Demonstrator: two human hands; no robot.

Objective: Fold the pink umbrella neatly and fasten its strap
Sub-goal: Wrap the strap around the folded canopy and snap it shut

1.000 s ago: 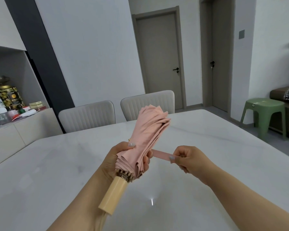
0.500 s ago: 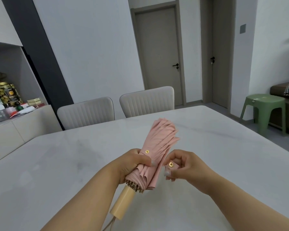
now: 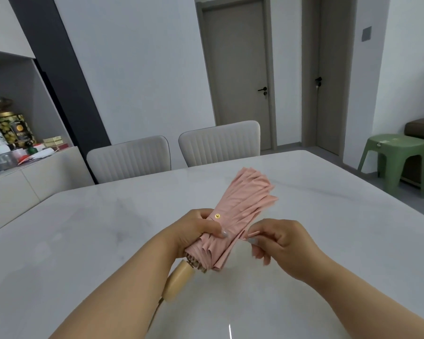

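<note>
Wrapping the strap [image 3: 253, 234] around the pink umbrella [image 3: 240, 211] is the step in hand. The umbrella is held in the air above the white table [image 3: 83, 241], its pleated canopy gathered into a bundle that points up and away from the person, its pale wooden handle [image 3: 179, 277] sticking out below the grip toward the body. The left hand [image 3: 196, 231] is clenched round the lower part of the bundle, thumb pressed across the folds; just above that thumb a small gold snap stud [image 3: 217, 216] faces the camera. The right hand [image 3: 279, 243] sits just beside the bundle on its far side from the left grip, pinching the free end of the strap between thumb and fingertip; whether the strap's own snap half faces inward I cannot tell.

To do this well, I would keep the left squeeze firm so the pleats do not spring loose, draw the strap taut and flat over the folds rather than across a ridge, and bring its end straight onto the stud above the thumb. The thumb may need to slide lower to clear the stud before pressing. The loose, splayed tips beyond the grip suggest the bundle could still bulge if tension slackens.
</note>
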